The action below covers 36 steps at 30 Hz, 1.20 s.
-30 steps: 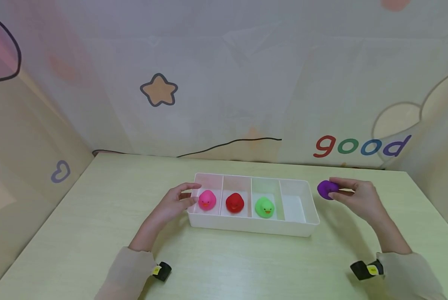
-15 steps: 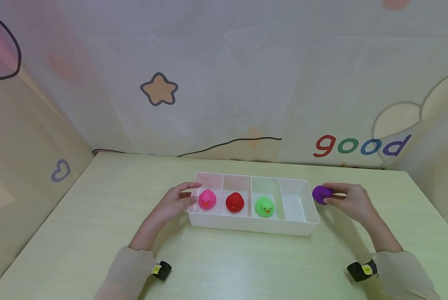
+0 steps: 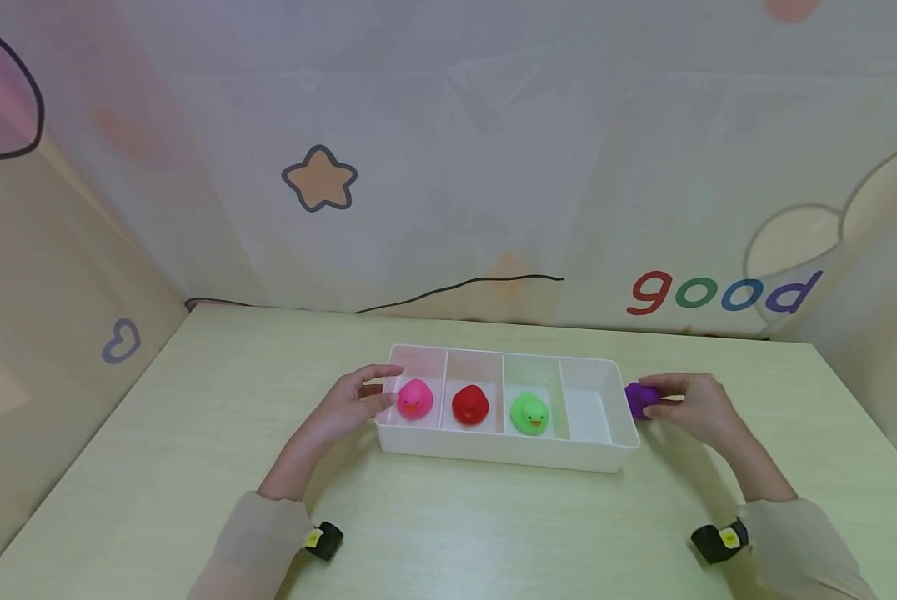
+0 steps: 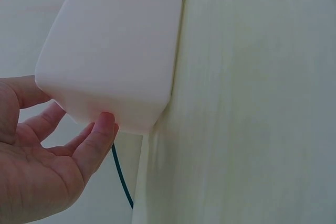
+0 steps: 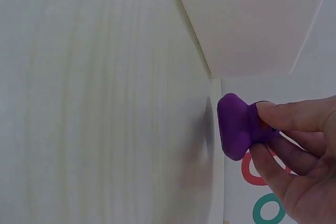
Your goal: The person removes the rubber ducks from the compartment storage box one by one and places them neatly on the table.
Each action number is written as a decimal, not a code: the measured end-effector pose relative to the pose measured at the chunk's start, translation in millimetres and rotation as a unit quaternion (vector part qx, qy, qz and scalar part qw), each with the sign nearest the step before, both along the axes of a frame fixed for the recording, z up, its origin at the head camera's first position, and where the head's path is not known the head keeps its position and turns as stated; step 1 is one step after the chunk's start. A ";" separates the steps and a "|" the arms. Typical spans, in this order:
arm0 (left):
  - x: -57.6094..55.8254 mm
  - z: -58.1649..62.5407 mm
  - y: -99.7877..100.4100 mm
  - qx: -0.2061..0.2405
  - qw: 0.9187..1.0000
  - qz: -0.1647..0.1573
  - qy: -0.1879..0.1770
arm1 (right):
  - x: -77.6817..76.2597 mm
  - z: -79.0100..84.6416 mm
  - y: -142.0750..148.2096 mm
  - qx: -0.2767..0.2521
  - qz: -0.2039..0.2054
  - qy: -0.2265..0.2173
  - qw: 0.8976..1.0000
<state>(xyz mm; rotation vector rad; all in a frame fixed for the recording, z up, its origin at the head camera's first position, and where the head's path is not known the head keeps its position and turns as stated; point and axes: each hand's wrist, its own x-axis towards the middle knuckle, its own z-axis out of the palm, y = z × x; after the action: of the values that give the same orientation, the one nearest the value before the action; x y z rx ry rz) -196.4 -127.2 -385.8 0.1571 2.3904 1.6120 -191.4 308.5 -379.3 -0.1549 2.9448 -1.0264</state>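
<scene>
- Right of the frame's centre, the right hand (image 3: pixel 699 408) pinches a small, rounded purple rubber-like toy duck (image 3: pixel 637 402) between thumb and fingers, just beside the right end of a long white plastic tray (image 3: pixel 493 451).
- Compared with one second ago, that hand and duck are lower and closer to the tray.
- Left of centre, the left hand (image 3: pixel 347 406) touches the tray's left end, fingers parted, placed as before.
- Unmoved, left to right in separate compartments: a pink toy duck (image 3: pixel 415 400), a red toy duck (image 3: pixel 470 406), a green toy duck (image 3: pixel 529 415).
- Beneath, across the lower frame: a pale wood-grain table (image 3: pixel 493 533).
</scene>
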 end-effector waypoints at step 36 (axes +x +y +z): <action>0.5 0.1 -2.2 0.015 1.000 -0.011 0.001 | 6.7 6.8 -0.3 0.011 -0.006 -0.015 1.000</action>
<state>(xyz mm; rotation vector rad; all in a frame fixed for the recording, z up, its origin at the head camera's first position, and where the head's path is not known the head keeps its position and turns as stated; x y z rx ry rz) -195.9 -129.4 -385.7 0.1897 2.3583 1.6395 -184.7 308.2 -372.5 -0.1221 2.9322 -0.9897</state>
